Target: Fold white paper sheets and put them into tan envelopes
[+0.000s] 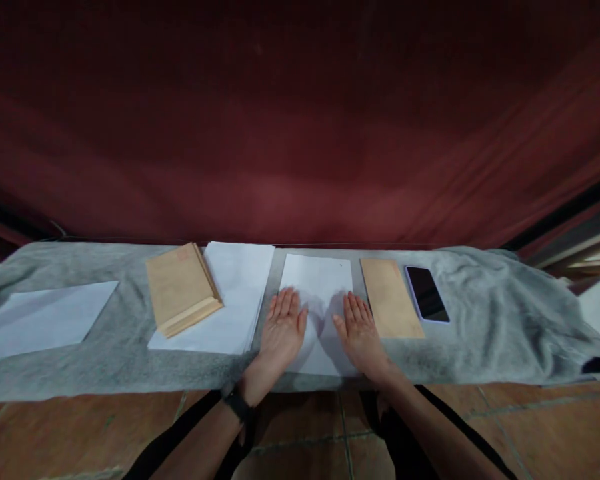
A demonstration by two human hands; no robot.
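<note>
A white sheet of paper lies flat on the grey cloth in front of me. My left hand rests palm down on its left edge, fingers stretched out. On the right edge of the same sheet my right hand lies flat, thumb apart from the fingers. Neither hand grips anything. Just beyond the right hand is a brown envelope. To the left of my left hand sits a stack of white paper, with a pile of brown envelopes partly on top of it.
A phone with a pale purple case lies right of the single envelope. Another white sheet is at the far left. The grey cloth is wrinkled on the right. Behind stands a dark red fabric backdrop; tiles cover the floor.
</note>
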